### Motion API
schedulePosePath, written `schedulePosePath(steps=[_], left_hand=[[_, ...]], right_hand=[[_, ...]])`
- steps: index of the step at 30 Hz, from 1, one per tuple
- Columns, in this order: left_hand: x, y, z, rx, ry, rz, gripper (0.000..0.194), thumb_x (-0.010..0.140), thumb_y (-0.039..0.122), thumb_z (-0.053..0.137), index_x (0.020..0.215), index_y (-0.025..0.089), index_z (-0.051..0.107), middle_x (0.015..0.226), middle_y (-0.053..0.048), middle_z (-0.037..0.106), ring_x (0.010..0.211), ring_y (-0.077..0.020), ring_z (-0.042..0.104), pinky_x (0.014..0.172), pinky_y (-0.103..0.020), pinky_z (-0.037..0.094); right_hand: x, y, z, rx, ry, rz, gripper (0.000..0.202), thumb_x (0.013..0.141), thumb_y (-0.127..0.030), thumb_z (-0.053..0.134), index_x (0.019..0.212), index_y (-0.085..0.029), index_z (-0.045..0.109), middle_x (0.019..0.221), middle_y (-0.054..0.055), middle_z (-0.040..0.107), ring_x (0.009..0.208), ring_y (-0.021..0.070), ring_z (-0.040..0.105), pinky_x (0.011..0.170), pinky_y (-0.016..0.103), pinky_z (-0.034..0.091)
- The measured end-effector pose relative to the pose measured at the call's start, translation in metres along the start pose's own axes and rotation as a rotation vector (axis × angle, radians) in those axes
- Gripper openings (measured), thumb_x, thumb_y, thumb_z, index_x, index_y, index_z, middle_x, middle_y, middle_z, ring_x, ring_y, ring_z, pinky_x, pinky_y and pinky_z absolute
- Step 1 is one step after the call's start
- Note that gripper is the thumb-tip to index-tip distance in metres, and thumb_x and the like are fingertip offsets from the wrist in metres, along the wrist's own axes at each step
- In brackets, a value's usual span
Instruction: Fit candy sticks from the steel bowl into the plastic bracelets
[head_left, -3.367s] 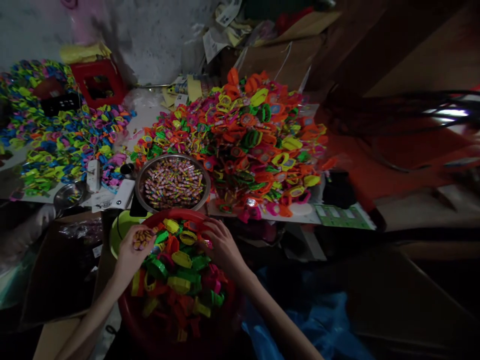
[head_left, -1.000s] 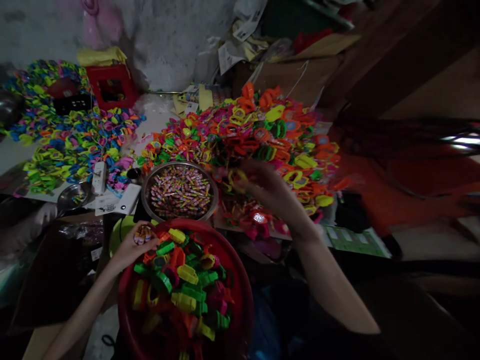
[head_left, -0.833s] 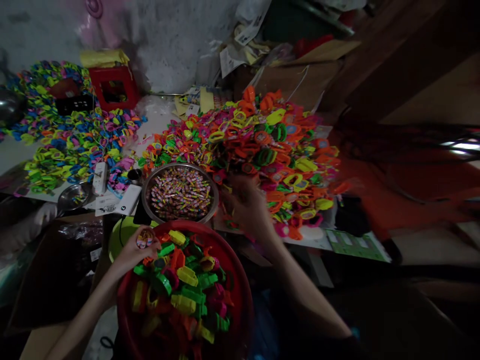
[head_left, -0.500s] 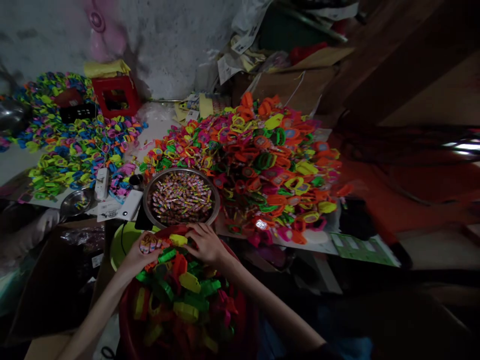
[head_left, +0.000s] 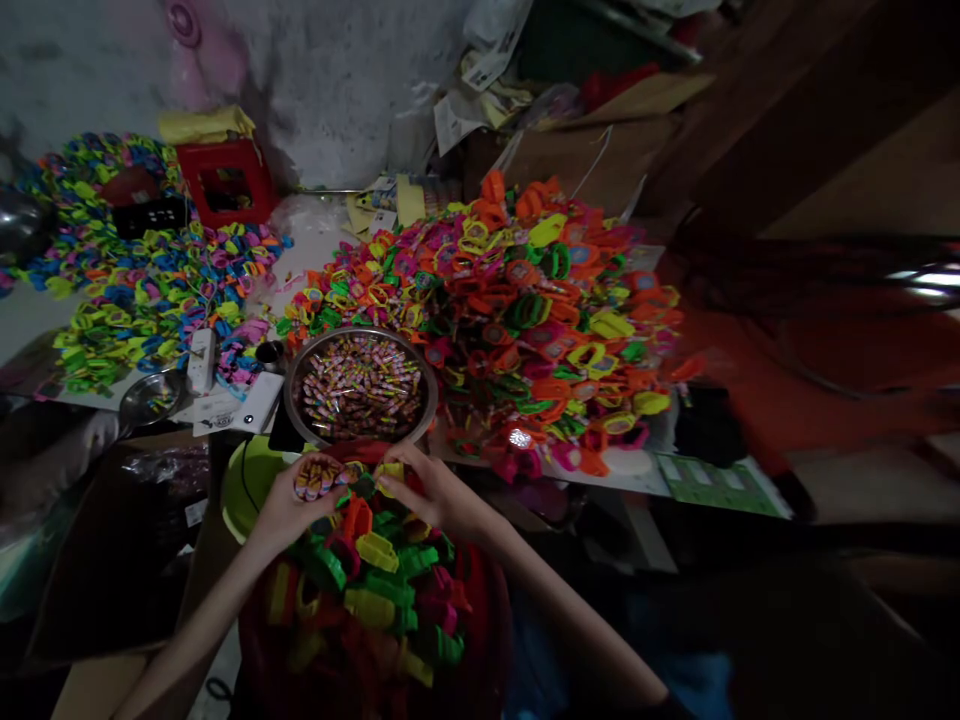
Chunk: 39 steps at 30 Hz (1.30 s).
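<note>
My left hand [head_left: 283, 508] is closed around a bundle of small wrapped candies [head_left: 315, 478], their striped ends facing up. In my right hand [head_left: 435, 492] is a yellow plastic toy watch [head_left: 390, 477], pinched between the fingers. The two hands are close together, with the fingertips nearly meeting over the tub. Beneath them a dark red tub [head_left: 498, 625] holds many green, yellow, orange and pink toy watches [head_left: 377, 552]. Just beyond my hands stands a round metal bowl [head_left: 433, 398] full of the same wrapped candies.
A large heap of bright toy watches [head_left: 555, 320] covers the table's right side. Smaller colourful pieces [head_left: 127, 320] spread across the left, around a red stool-like stand [head_left: 225, 185]. A power strip [head_left: 201, 362] and a co-worker's sleeve [head_left: 45, 450] beside a metal ladle [head_left: 150, 400] are at left.
My hands have come closer together: the left moved right with the candy bundle, and the right brought the yellow toy watch toward it. The view has shifted slightly.
</note>
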<state>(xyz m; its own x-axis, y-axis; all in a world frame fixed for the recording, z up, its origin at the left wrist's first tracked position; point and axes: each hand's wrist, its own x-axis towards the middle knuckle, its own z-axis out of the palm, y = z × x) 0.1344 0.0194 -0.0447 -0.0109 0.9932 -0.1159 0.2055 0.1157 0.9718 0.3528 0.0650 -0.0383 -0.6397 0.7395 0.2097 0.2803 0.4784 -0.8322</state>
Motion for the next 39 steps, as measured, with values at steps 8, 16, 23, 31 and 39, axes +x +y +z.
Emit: schedulePosePath(steps=[8, 16, 23, 31, 39], left_hand=[[-0.006, 0.005, 0.007, 0.178, -0.057, 0.196, 0.020, 0.073, 0.017, 0.061, 0.093, 0.018, 0.057, 0.095, -0.002, 0.063, 0.090, -0.0154, 0.060, 0.084, -0.025, 0.046], [-0.012, 0.016, 0.009, 0.320, -0.090, 0.235, 0.018, 0.072, 0.015, 0.058, 0.090, 0.018, 0.057, 0.088, -0.002, 0.062, 0.082, -0.0161, 0.059, 0.076, -0.023, 0.046], [-0.012, 0.016, 0.001, 0.414, -0.216, 0.314, 0.025, 0.071, 0.007, 0.054, 0.093, 0.019, 0.056, 0.093, -0.002, 0.059, 0.089, -0.0167, 0.057, 0.080, -0.024, 0.044], [-0.010, 0.017, -0.004, 0.440, -0.362, 0.312, 0.024, 0.071, 0.005, 0.060, 0.091, 0.019, 0.055, 0.092, -0.001, 0.058, 0.087, -0.0156, 0.057, 0.076, -0.023, 0.044], [-0.011, 0.008, -0.001, 0.464, -0.369, 0.306, 0.028, 0.069, 0.003, 0.061, 0.093, 0.018, 0.056, 0.094, -0.002, 0.059, 0.089, -0.0156, 0.058, 0.076, -0.021, 0.044]], right_hand=[[-0.002, -0.019, 0.000, -0.250, 0.035, -0.238, 0.015, 0.086, -0.028, 0.055, 0.092, -0.018, 0.046, 0.087, 0.007, 0.059, 0.082, 0.0189, 0.055, 0.075, 0.030, 0.045], [0.000, -0.021, -0.001, -0.368, 0.020, -0.268, 0.017, 0.088, -0.032, 0.053, 0.094, -0.017, 0.049, 0.084, 0.008, 0.060, 0.079, 0.0198, 0.057, 0.071, 0.030, 0.045], [0.001, -0.020, -0.002, -0.380, -0.093, -0.268, 0.018, 0.091, -0.032, 0.050, 0.097, -0.016, 0.052, 0.088, 0.009, 0.062, 0.085, 0.0207, 0.058, 0.077, 0.032, 0.045], [0.002, -0.014, -0.002, -0.470, -0.211, -0.302, 0.021, 0.091, -0.037, 0.050, 0.089, -0.017, 0.056, 0.081, 0.005, 0.061, 0.076, 0.0178, 0.055, 0.068, 0.029, 0.040], [0.001, -0.003, 0.005, -0.500, -0.173, -0.389, 0.027, 0.095, -0.036, 0.042, 0.081, -0.018, 0.056, 0.074, 0.003, 0.058, 0.065, 0.0146, 0.051, 0.059, 0.028, 0.035]])
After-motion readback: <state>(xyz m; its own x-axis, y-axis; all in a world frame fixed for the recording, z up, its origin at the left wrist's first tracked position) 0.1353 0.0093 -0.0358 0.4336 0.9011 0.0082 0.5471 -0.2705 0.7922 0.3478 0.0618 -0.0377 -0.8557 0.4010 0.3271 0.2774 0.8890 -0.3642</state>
